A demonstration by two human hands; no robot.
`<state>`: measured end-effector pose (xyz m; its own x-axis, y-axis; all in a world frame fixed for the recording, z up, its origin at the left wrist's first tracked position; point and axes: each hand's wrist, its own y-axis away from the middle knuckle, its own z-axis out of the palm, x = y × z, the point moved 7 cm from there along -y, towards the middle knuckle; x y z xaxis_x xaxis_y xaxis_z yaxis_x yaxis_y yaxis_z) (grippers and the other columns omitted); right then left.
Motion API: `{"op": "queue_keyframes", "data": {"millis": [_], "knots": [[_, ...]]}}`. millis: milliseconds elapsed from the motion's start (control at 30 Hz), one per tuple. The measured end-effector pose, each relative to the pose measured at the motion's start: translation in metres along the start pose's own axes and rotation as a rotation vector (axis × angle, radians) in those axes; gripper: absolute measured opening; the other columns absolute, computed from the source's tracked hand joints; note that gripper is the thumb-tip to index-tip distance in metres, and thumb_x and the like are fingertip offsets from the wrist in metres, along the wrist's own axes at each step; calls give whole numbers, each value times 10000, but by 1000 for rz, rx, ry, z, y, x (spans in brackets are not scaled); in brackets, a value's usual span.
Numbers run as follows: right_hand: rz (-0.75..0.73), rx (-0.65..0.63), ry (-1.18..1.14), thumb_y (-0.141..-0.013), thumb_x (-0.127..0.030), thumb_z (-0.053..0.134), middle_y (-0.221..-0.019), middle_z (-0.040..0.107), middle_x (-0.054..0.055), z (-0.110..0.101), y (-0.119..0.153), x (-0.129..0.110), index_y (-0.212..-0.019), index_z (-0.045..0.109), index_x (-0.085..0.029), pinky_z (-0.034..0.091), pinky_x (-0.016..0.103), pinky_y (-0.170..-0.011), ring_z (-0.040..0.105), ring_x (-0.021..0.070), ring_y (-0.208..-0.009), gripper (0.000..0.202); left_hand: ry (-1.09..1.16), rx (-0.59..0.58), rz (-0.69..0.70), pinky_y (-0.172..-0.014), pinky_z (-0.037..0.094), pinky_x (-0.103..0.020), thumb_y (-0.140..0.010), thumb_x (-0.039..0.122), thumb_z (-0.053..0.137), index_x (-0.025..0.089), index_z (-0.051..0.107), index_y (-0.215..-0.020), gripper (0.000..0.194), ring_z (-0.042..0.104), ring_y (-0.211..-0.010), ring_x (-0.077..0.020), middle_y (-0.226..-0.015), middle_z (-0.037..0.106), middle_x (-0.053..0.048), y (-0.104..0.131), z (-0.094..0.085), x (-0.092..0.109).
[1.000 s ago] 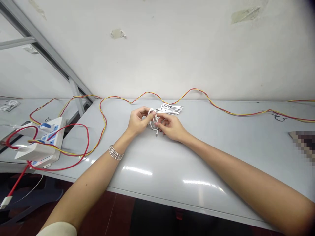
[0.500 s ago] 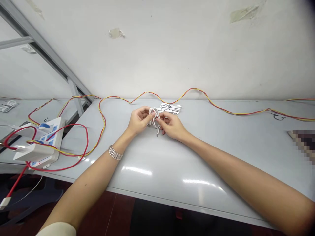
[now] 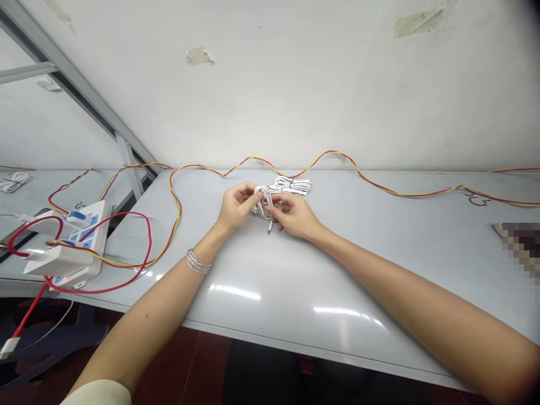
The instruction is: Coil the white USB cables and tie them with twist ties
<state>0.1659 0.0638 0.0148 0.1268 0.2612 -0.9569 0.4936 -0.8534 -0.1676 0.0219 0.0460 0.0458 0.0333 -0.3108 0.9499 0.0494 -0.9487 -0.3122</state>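
A white charging cable (image 3: 265, 198), looped into a small coil, is pinched between my two hands above the grey tabletop. My left hand (image 3: 237, 207) grips the coil's left side, thumb across the strands. On the coil's right side, the thumb and fingers of my right hand (image 3: 294, 216) are closed on the strands. One small connector (image 3: 270, 227) hangs down below the coil. Just behind my hands lies a bundle of white cables (image 3: 292, 185), bound in the middle with a dark tie. My fingers hide part of the coil.
A red-and-yellow twisted wire (image 3: 253, 158) runs along the back of the grey table (image 3: 295, 298) by the wall. At left stands a white power strip (image 3: 99, 230) with plugged-in adapters and a red cable (image 3: 150, 236). A pixelated object (image 3: 523, 244) lies at the right edge.
Both hands keep hold of the cable coil. My right thumb and the loops between the fingers have shifted slightly; the hanging connector has moved a little left.
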Motion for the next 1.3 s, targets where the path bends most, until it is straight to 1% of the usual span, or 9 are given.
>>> {"op": "queue_keyframes", "data": {"millis": [100,200,267,433,567,733,933,1067,1300], "knots": [[-22,139,-17,-866,-414,668,-1118,696,97,-9,2,-3,-1060,713,-168,500,277,-492,581,108,-558,317,-6,60,57,-641,480,-271,-748,378,781,160,657,-703,255,591,-645,-133,-664,642,-13,-2,-8,4],[-82,330,81,-884,-358,619,-1028,698,78,-21,5,-7,-987,710,-171,511,295,-603,548,109,-587,232,6,154,115,-643,447,-280,-745,348,725,178,626,-633,227,529,-652,-134,-659,586,-12,-5,-19,6],[-118,380,192,-867,-304,611,-971,679,58,-24,7,-9,-966,712,-178,517,317,-682,532,109,-586,189,29,188,130,-643,431,-295,-744,346,679,186,592,-586,242,505,-654,-143,-656,555,-22,-6,-23,7],[-92,273,417,-835,-228,615,-850,665,48,-15,4,-5,-1035,721,-171,517,362,-793,556,156,-640,233,103,196,99,-625,414,-323,-758,368,605,186,545,-555,279,513,-635,-159,-653,519,-42,-6,-23,6],[-84,245,518,-874,-301,612,-930,691,84,-10,3,-6,-1228,667,-144,514,405,-844,597,202,-730,391,178,202,70,-604,435,-335,-735,407,590,191,477,-515,328,529,-626,-169,-663,500,-52,-6,-23,4],[-4,240,437,-836,-264,649,-988,741,64,-13,2,-2,-1308,623,-157,518,413,-866,592,181,-675,485,254,174,51,-592,463,-333,-738,422,576,196,389,-514,369,512,-586,-151,-648,448,-39,-7,-21,3],[43,301,218,-764,-216,668,-947,735,39,-23,3,0,-1292,617,-176,527,348,-703,511,105,-509,532,214,155,44,-552,436,-319,-748,405,589,194,451,-530,333,518,-573,-145,-642,454,-31,-5,-19,1],[-41,342,120,-803,-255,652,-932,711,30,-24,7,-4,-1290,631,-178,517,318,-667,501,87,-499,493,137,166,66,-552,421,-318,-761,360,592,184,510,-523,307,502,-586,-146,-646,490,-40,-4,-20,2],[-237,317,51,-876,-326,642,-1037,683,65,-15,12,-9,-1230,690,-206,513,297,-628,523,92,-564,377,51,128,114,-694,444,-310,-720,246,672,179,593,-494,249,518,-686,-147,-651,549,-27,-4,-16,8]]}}
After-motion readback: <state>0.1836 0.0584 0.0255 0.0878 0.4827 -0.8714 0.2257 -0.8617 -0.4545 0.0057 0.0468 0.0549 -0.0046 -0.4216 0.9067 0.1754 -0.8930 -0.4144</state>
